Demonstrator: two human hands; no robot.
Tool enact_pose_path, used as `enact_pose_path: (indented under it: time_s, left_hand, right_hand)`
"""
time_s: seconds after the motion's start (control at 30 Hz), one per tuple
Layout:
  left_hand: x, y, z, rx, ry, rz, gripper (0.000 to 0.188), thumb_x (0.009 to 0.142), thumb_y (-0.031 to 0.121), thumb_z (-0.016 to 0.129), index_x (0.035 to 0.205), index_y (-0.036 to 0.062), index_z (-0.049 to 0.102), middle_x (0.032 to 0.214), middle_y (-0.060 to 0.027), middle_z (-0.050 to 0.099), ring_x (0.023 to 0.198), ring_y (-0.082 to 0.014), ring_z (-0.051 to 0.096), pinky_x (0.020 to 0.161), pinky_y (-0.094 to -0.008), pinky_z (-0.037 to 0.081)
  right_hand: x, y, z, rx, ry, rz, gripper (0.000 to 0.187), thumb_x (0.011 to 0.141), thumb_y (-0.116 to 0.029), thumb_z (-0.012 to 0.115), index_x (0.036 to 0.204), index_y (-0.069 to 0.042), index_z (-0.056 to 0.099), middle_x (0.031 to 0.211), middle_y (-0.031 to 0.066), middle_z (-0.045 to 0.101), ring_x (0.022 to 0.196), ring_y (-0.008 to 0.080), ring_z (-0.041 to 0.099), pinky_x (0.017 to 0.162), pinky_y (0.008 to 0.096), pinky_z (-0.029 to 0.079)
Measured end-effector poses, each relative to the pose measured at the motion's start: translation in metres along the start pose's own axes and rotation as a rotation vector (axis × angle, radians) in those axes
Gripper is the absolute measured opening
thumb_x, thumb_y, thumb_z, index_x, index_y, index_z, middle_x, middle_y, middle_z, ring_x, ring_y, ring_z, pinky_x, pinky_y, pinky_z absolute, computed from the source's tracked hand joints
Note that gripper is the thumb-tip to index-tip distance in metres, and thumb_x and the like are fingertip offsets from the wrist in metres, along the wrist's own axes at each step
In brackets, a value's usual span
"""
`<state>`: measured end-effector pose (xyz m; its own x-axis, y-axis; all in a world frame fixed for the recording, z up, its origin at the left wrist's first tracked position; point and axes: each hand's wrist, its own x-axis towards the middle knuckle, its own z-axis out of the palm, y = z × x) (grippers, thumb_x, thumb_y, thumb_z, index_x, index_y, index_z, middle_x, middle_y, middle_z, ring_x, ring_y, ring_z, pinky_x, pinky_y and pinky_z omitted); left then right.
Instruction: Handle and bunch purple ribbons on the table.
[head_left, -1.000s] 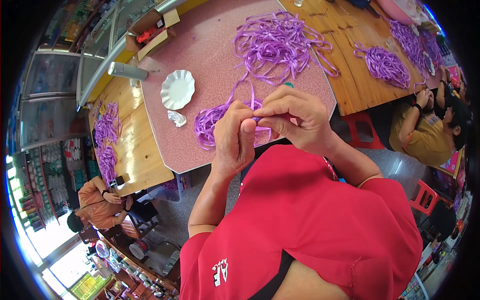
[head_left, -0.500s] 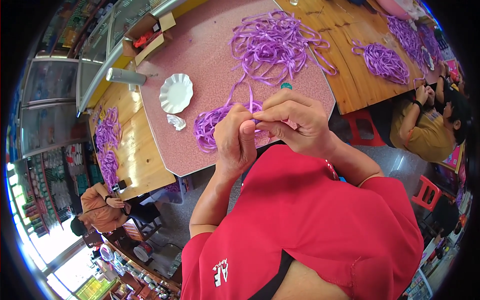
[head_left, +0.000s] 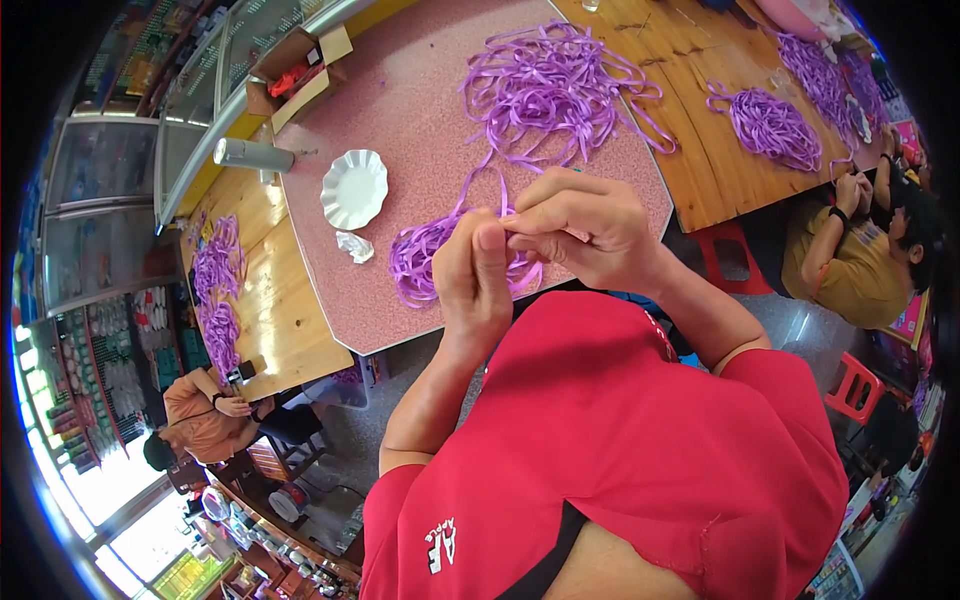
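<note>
My left hand (head_left: 468,272) and my right hand (head_left: 588,225) meet in front of my chest, fingertips pinched together. A strand of shiny purple ribbon (head_left: 502,190) runs into the pinch of both hands; the bit between the fingertips is hidden by them. Just behind my left hand a smaller heap of purple ribbon (head_left: 412,262) rests on the pink speckled table (head_left: 400,120). Strands link it to a large loose tangle of the same purple ribbon (head_left: 545,95) farther back.
Left of the heap are a white scalloped dish (head_left: 354,190), a crumpled white tissue (head_left: 354,246) and a grey bottle (head_left: 250,154) lying down. An opened cardboard box (head_left: 310,85) stands beyond. People sit at wooden tables on the left (head_left: 205,415) and right (head_left: 850,250), near more ribbon.
My right hand has shifted slightly left and its fingers have curled in closer to the left thumb. A green round thing behind my right hand is now covered. Both hands still pinch together.
</note>
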<state>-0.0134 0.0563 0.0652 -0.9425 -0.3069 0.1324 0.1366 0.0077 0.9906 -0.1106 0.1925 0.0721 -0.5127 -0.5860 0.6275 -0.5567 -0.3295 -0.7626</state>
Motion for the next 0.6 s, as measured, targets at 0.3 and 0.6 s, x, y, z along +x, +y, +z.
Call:
enact_pose_path:
  time_s: [0.3, 0.6]
  left_hand:
    - [0.011, -0.003, 0.001, 0.321, 0.063, 0.286, 0.027, 0.103, 0.017, 0.045, 0.081, 0.0021, 0.051, 0.063, -0.0050, 0.044, 0.053, -0.0142, 0.041, 0.048, -0.0297, 0.033]
    - [0.005, -0.004, 0.000, -0.285, -0.063, -0.124, 0.033, 0.106, 0.030, 0.038, 0.093, 0.0043, 0.055, 0.070, 0.0046, 0.044, 0.062, -0.0038, 0.035, 0.054, -0.0208, 0.029]
  right_hand:
    - [-0.003, -0.005, 0.015, 0.031, 0.183, 0.205, 0.011, 0.088, 0.000, 0.066, 0.099, 0.002, 0.068, 0.088, 0.0090, 0.062, 0.066, 0.0120, 0.062, 0.055, 0.0236, 0.051]
    - [-0.005, 0.000, 0.000, -0.035, 0.079, 0.186, 0.013, 0.089, 0.001, 0.064, 0.102, 0.002, 0.067, 0.090, 0.0091, 0.062, 0.067, 0.0118, 0.062, 0.058, 0.0229, 0.051]
